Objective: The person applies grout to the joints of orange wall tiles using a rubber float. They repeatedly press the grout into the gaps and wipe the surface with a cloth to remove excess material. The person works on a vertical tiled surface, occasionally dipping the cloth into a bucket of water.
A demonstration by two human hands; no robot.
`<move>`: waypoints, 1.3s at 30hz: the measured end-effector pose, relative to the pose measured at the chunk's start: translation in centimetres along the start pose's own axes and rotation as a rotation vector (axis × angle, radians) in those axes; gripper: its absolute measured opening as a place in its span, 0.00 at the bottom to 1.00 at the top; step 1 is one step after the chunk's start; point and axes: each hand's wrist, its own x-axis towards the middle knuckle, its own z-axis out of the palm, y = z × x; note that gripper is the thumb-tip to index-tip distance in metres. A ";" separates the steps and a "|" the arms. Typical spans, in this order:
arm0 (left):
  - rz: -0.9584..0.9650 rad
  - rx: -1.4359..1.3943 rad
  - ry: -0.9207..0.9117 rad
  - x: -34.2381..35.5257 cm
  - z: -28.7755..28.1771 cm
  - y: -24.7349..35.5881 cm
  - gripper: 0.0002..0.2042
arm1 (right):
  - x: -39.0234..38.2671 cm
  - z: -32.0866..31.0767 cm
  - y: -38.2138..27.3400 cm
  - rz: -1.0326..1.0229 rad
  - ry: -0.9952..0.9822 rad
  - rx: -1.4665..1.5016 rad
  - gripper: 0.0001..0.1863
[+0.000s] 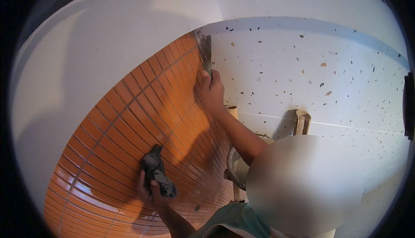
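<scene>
My right hand (210,90) grips a flat metal scraper (206,50), its blade at the upper corner where the orange tiled surface (129,117) meets a white speckled wall (272,69). My left hand (149,188) holds a crumpled dark grey cloth (153,164) against or just over the orange tiles, lower and to the left of the scraper. The tiles are narrow strips with grey joints. Some are glossy.
A round container (237,166) sits among upright pale bamboo or wooden pieces (302,122) beside my right arm. A plain white surface (52,87) borders the tiles at left. Teal clothing (233,220) shows below, next to a large blurred patch hiding the lower right.
</scene>
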 end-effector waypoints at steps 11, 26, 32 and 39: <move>0.038 0.065 -0.009 0.2 -0.8 -0.7 0.24 | 0.8 0.9 1.0 -0.053 0.040 -0.028 0.22; -0.020 0.088 -0.008 -0.3 -0.7 -0.1 0.21 | 3.4 -1.9 -1.4 -0.071 0.049 -0.094 0.22; -0.061 -0.055 0.008 -0.2 0.1 0.1 0.21 | -5.8 -6.6 5.3 0.209 -0.045 -0.197 0.23; -0.034 0.000 0.018 -0.1 -0.3 -0.2 0.24 | -2.1 -5.4 3.6 0.018 -0.038 -0.238 0.24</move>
